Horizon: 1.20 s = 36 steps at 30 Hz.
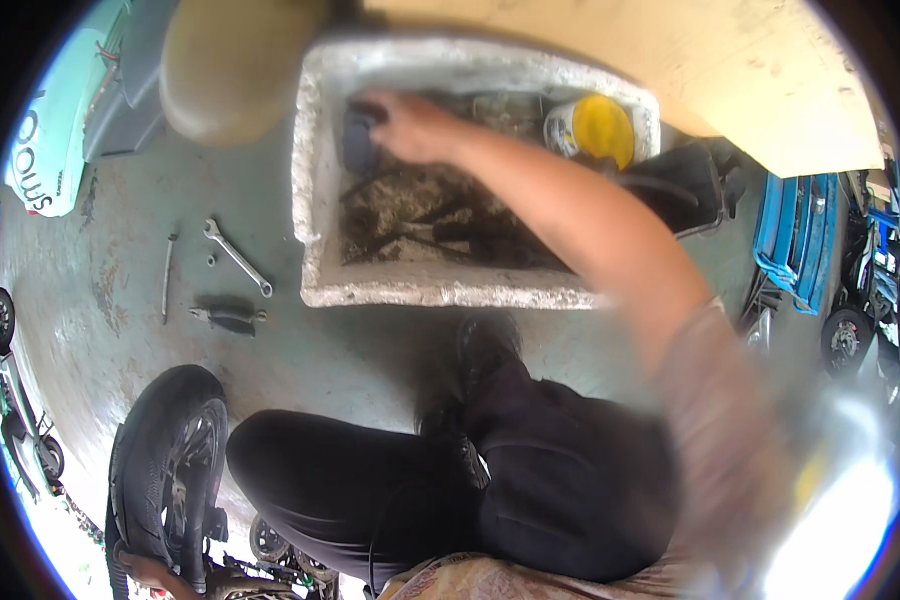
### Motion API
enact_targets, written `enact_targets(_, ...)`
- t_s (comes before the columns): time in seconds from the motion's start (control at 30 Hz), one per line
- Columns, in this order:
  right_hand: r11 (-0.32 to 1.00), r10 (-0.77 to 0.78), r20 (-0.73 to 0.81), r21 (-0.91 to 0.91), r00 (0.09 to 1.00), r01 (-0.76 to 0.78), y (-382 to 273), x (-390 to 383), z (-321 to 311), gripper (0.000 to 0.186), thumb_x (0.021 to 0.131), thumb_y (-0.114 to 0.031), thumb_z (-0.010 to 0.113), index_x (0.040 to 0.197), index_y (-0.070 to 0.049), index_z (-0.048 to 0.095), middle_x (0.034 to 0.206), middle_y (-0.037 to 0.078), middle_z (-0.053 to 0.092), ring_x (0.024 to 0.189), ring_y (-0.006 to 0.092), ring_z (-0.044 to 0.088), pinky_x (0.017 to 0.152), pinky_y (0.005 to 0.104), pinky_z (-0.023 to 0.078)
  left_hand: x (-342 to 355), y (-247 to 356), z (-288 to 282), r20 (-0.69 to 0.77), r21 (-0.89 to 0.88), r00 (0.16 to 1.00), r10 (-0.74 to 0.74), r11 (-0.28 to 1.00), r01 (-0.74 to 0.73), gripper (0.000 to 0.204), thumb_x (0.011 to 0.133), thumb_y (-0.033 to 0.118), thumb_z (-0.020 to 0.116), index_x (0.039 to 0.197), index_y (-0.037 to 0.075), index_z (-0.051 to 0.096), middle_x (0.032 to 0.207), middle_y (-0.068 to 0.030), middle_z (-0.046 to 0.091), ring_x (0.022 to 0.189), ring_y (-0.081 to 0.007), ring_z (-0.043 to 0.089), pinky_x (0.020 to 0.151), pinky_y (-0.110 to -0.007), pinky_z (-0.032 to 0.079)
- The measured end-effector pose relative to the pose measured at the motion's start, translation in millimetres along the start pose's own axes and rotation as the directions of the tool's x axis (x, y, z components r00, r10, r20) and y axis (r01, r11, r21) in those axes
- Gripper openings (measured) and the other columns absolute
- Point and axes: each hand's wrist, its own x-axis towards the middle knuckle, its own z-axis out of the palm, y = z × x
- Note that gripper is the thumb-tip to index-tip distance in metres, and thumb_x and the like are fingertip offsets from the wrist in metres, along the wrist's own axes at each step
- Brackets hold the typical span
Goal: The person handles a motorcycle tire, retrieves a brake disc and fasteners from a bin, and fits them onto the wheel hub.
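My right arm reaches across a worn white foam box (450,292). Inside its left end, my right hand (408,128), somewhat blurred, has its fingers closed at the upper part of a dark blue object (358,145) whose exact kind I cannot make out. Dirty dark metal parts (440,232) lie over the bottom of the box. A tub with a yellow top (602,132) is at its right end. My left hand (155,574) is at the lower left edge, against the black tyre of a wheel (170,470); its fingers are mostly hidden.
On the floor left of the box lie a combination wrench (238,258), a thin metal rod (168,278), a small nut (211,260) and dark-handled pliers (228,318). A tan board (690,70) stands behind the box. Blue metal racks (800,240) are at the right.
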Motion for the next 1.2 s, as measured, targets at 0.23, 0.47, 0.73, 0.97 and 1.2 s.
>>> enact_targets(0.23, 0.949, -0.101, -0.188, -0.313, 0.977, 0.038, 32.2, 12.2, 28.4, 0.059, 0.081, -0.015, 0.062, 0.135, -0.007, 0.038, 0.121, 0.025, 0.049, 0.11, 0.0396, 0.053, 0.095, 0.0442, 0.044, -4.7, 2.6, 1.9, 0.025, -0.236, 0.997, -0.078, 0.968, 0.082, 0.052, 0.097, 0.043, 0.027, 0.12, 0.008, 0.059, 0.12, -0.0169, 0.06, 0.109, -0.0372, 0.055, 0.093, -0.045, 0.042)
enact_targets(0.47, 0.996, 0.055, -0.113, 0.075, 0.992, -0.046, 14.0, -11.3, -27.6, 0.03, 0.085, -0.017, 0.064, 0.108, 0.003, 0.059, 0.087, 0.018, 0.064, 0.085, 0.0281, 0.063, 0.077, 0.0345, 0.052, -24.8, 39.9, -8.3, 0.05, -0.312, 0.998, 0.05, 0.949, -0.032, 0.048, 0.098, 0.038, 0.029, 0.112, 0.007, 0.062, 0.116, -0.0184, 0.06, 0.102, -0.039, 0.058, 0.089, -0.046, 0.044)
enact_targets(0.73, 0.382, 0.184, -0.134, 0.923, 0.974, 0.055, -33.4, 13.2, -59.3, 0.021, 0.088, -0.005, 0.056, 0.109, 0.001, 0.057, 0.087, 0.008, 0.06, 0.071, 0.0159, 0.057, 0.064, 0.0315, 0.049, -25.8, 27.4, -5.7, -0.036, -0.246, 0.998, 0.059, 0.967, -0.066, 0.041, 0.098, 0.028, 0.029, 0.104, 0.004, 0.062, 0.108, -0.0186, 0.062, 0.097, -0.0376, 0.058, 0.085, -0.045, 0.044)
enact_targets(0.97, 0.18, 0.021, -0.12, 0.977, 0.993, 0.114, -57.2, 44.7, -35.1, 0.043, 0.09, -0.004, 0.044, 0.133, -0.01, 0.046, 0.087, 0.007, 0.054, 0.07, 0.0162, 0.053, 0.068, 0.0325, 0.046, -40.1, 94.2, -31.4, -0.106, -0.494, 0.994, -0.004, 0.868, -0.049, 0.036, 0.095, 0.025, 0.034, 0.096, 0.003, 0.062, 0.095, -0.0165, 0.06, 0.087, -0.0321, 0.056, 0.082, -0.042, 0.041)
enact_targets(1.2, 0.68, -0.039, -0.134, 0.722, 0.99, 0.125, -54.4, 66.2, -32.2, 0.045, 0.086, -0.008, 0.044, 0.131, -0.012, 0.05, 0.102, 0.01, 0.059, 0.076, 0.0139, 0.057, 0.068, 0.0277, 0.05, -37.2, 102.2, -27.6, -0.128, -0.406, 0.991, 0.03, 0.91, -0.08, 0.037, 0.096, 0.025, 0.033, 0.096, 0.001, 0.062, 0.095, -0.0174, 0.061, 0.087, -0.0337, 0.057, 0.08, -0.043, 0.042)
